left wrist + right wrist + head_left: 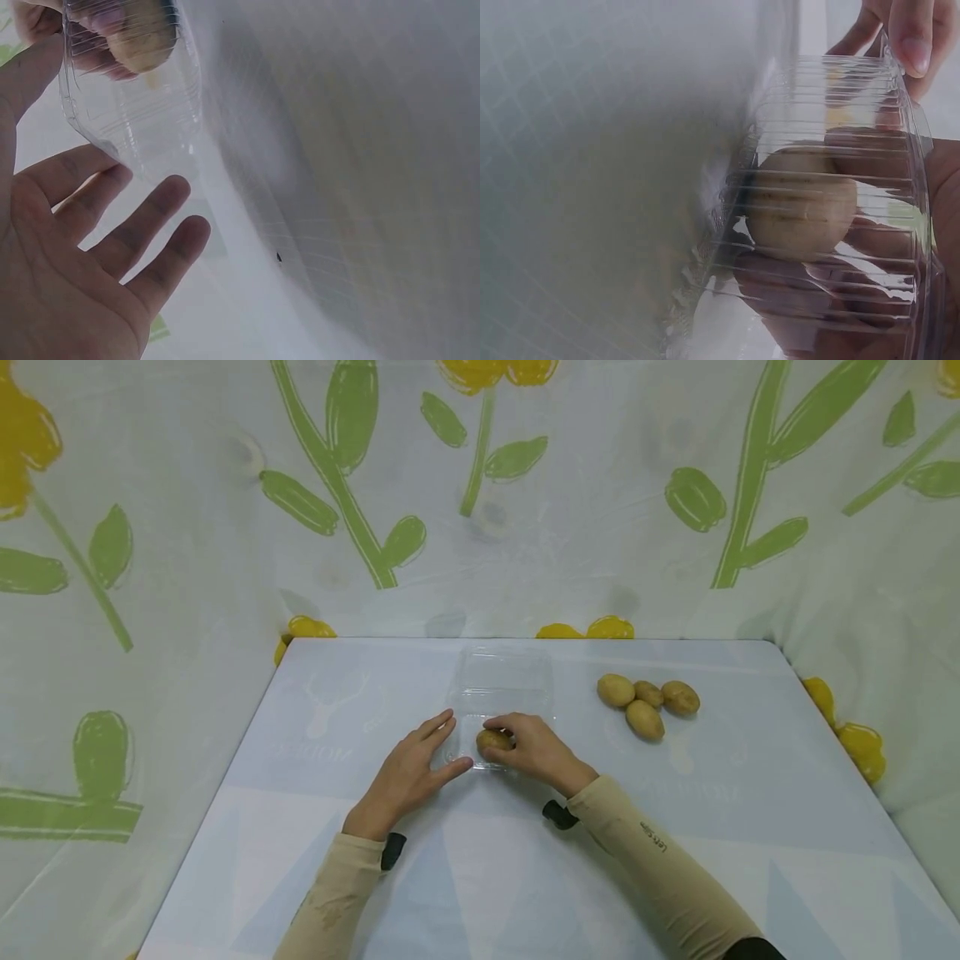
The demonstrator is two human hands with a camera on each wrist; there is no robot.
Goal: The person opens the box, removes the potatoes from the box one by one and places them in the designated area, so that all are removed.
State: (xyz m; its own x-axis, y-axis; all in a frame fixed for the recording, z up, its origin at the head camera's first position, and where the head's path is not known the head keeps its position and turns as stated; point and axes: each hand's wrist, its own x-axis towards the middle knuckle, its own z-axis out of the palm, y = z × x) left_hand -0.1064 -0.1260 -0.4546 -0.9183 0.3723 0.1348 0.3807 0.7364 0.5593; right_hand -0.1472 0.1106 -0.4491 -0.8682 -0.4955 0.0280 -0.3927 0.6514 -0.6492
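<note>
A clear plastic clamshell box point(501, 681) lies on the table with its lid folded back toward the far edge. Inside its near half is a potato point(492, 742), which my right hand point(534, 750) grips between thumb and fingers. Through the ribbed wall in the right wrist view, the same potato point(799, 202) shows down at the box's bottom. My left hand point(408, 777) is at the box's left side, fingers spread. In the left wrist view, the left hand's fingers point(90, 169) touch the box's rim, and nothing lies in its palm.
Several potatoes sit in a cluster at the back right, among them a near one point(645, 721) and a right one point(680, 698). The table point(495, 877) has a pale printed cover. A flower-patterned curtain point(570, 543) hangs behind and at both sides.
</note>
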